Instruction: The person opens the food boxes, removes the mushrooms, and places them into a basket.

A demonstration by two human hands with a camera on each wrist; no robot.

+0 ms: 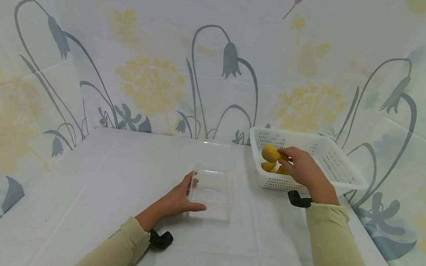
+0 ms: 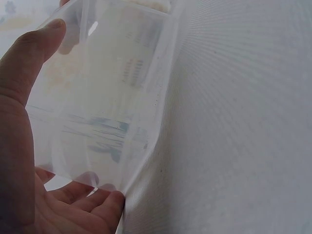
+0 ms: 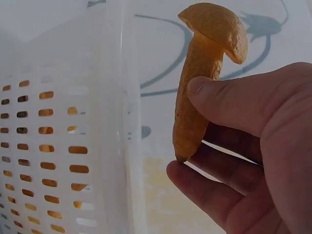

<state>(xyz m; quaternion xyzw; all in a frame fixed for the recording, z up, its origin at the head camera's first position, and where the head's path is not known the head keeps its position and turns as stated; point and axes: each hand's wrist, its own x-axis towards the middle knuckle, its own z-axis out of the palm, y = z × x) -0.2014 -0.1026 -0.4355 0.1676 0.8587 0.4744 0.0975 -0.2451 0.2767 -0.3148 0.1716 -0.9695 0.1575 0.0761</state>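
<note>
A yellow mushroom (image 3: 200,63) with a domed cap and thick stem is pinched by my right hand (image 1: 301,165), the thumb lying along the stem. In the head view this hand is over the left part of the white basket (image 1: 279,182), cap pointing left. More yellow mushrooms (image 1: 268,167) lie inside the basket below, partly hidden by the hand. My left hand (image 1: 175,201) grips the left side of a clear plastic box (image 1: 211,195) on the table. Its thumb is at the near side and its fingers are at the far side, as the left wrist view also shows.
The perforated basket stands at the table's back right, close to the flower-printed cloth (image 1: 215,89) hanging behind. Another clear plastic edge (image 1: 211,142) shows faintly farther back on the white tablecloth (image 1: 105,183). Each wrist wears a black camera mount (image 1: 161,240).
</note>
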